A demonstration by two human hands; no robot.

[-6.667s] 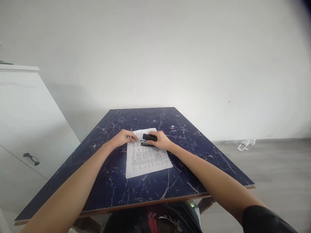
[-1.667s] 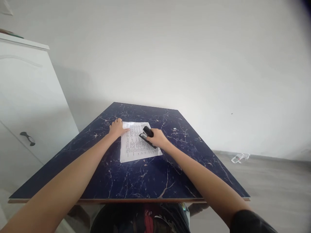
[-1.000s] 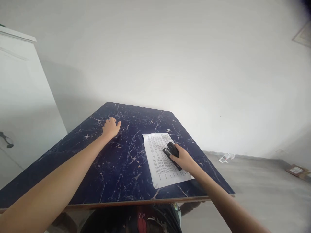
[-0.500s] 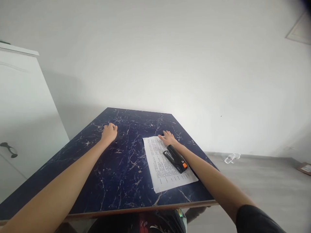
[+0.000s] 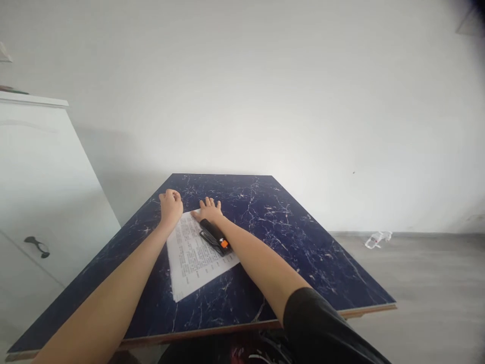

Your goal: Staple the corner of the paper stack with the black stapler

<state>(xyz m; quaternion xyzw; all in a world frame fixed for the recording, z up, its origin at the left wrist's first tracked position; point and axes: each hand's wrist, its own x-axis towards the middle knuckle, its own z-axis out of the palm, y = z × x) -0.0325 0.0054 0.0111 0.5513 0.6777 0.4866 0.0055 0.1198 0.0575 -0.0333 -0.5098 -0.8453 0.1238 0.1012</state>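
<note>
My right hand (image 5: 208, 208) lies flat with its fingers spread over the far edge of several printed sheets of paper (image 5: 184, 280), just beyond a black stapler (image 5: 212, 233) with an orange part. The stapler rests at a slant on the paper, its near end close to my right forearm. To the left, my left hand (image 5: 171, 207) is closed with curled fingers beside the paper's far left corner. Whether anything is inside those fingers is hidden.
Everything lies on a dark blue, marble-patterned table (image 5: 288, 253). A white cabinet (image 5: 45, 172) with a dark handle (image 5: 37, 246) stands at the left. A pale wall (image 5: 242, 91) rises behind. Clear crumpled plastic (image 5: 378, 239) lies on the grey floor at the right.
My right hand has moved left across the table, and the paper and stapler have travelled with it, close to my left hand. My left hand stays about where it was, still closed.
</note>
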